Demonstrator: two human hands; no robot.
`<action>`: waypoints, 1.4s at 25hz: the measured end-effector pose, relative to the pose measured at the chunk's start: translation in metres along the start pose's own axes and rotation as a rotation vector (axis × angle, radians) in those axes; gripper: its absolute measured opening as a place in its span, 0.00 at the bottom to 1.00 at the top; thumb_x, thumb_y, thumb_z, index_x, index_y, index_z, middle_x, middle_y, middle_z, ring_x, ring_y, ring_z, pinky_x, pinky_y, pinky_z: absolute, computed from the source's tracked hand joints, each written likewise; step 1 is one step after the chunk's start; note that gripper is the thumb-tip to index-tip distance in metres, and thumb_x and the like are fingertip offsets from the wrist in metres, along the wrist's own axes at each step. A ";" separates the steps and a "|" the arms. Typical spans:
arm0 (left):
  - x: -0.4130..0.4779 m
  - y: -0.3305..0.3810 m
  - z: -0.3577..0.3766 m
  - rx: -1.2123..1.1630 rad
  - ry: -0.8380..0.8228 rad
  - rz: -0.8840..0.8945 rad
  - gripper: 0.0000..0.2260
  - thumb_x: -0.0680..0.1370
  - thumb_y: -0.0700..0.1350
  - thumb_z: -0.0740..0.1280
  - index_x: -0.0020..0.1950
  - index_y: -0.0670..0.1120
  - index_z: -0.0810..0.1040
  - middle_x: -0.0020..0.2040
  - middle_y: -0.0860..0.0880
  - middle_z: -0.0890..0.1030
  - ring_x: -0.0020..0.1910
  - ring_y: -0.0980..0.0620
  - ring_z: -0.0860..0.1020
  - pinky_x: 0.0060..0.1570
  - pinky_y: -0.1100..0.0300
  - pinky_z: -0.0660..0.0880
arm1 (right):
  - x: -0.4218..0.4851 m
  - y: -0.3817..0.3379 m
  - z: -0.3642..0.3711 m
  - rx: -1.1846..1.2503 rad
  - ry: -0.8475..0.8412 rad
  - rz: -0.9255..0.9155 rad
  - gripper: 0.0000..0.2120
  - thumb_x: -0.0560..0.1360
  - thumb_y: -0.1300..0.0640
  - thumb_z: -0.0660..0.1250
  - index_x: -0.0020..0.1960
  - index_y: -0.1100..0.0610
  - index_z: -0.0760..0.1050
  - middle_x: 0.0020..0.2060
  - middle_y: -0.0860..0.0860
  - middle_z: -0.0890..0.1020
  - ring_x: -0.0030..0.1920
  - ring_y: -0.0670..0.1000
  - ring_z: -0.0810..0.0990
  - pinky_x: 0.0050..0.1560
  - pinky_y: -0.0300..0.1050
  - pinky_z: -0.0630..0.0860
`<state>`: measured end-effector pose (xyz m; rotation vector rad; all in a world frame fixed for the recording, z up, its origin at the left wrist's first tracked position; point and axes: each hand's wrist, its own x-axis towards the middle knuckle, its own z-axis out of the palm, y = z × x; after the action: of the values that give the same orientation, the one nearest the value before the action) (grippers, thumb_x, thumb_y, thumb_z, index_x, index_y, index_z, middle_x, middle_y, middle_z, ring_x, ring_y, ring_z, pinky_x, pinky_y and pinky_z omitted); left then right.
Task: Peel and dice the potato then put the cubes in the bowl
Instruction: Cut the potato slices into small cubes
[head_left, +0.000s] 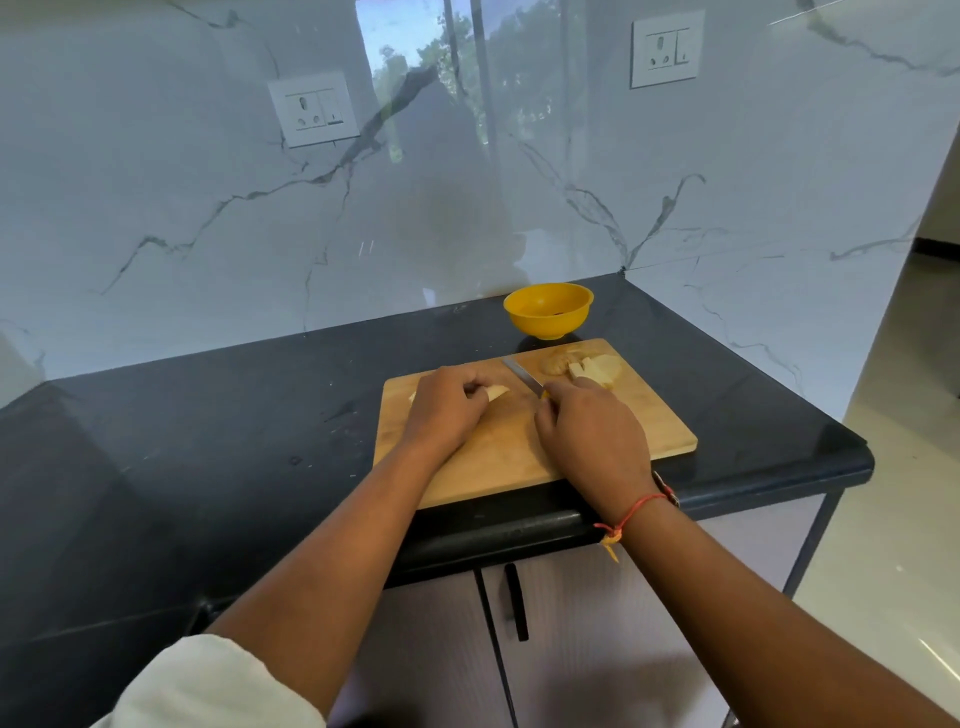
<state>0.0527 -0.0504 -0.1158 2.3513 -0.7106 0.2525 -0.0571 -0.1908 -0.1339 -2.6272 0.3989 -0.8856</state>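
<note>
I have my left hand (449, 410) curled over a pale, peeled potato piece (496, 393), pinning it to the wooden cutting board (649, 426) near the board's 10 o'clock side. My right hand (587, 431) is wrapped round the handle of the knife (522, 374). The blade points off toward 11 o'clock, just beside the piece and apart from it.

To dice well, I judge I should tuck the left fingertips back under the knuckles and lay the piece on its flattest face. Then I would bring the blade square across it and cut even strips before turning them for cubes. The piece looks small and wet, so it could slide.

Counting: one knife, one board, one yellow bowl (548, 325) on the dark counter (260, 415) just off the board's 12 o'clock edge. I see no cubes in it, only a small dark speck. One piece sits under the left hand, with a pale bit showing past its 9 o'clock side; I cannot tell whether that is separate. One heap of cut potato (592, 366) lies at the board's 1 o'clock corner, its pieces too overlapped to count. Two wall sockets: one (314, 109) at 10 o'clock, one (667, 52) at 1 o'clock
</note>
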 end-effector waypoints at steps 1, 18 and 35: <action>-0.002 -0.003 0.000 0.000 0.014 -0.002 0.11 0.80 0.41 0.67 0.60 0.50 0.84 0.56 0.51 0.84 0.53 0.55 0.81 0.54 0.63 0.75 | -0.001 -0.002 0.000 -0.012 -0.006 -0.019 0.12 0.80 0.48 0.59 0.47 0.50 0.79 0.37 0.46 0.73 0.37 0.46 0.74 0.34 0.41 0.72; -0.008 -0.006 0.005 -0.028 0.140 0.052 0.05 0.79 0.42 0.71 0.53 0.48 0.85 0.48 0.51 0.85 0.48 0.56 0.81 0.54 0.56 0.79 | -0.007 -0.028 -0.004 -0.026 -0.058 -0.016 0.12 0.80 0.50 0.60 0.49 0.51 0.81 0.41 0.48 0.76 0.38 0.46 0.75 0.38 0.40 0.74; -0.006 -0.013 0.004 -0.078 0.136 0.043 0.03 0.75 0.41 0.74 0.47 0.47 0.87 0.45 0.52 0.86 0.45 0.57 0.81 0.52 0.58 0.79 | 0.006 -0.051 -0.005 -0.194 -0.263 -0.117 0.12 0.83 0.59 0.57 0.54 0.57 0.79 0.52 0.53 0.77 0.46 0.50 0.78 0.45 0.42 0.74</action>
<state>0.0552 -0.0420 -0.1278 2.2229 -0.6935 0.3931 -0.0481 -0.1480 -0.1062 -2.9219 0.2763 -0.5461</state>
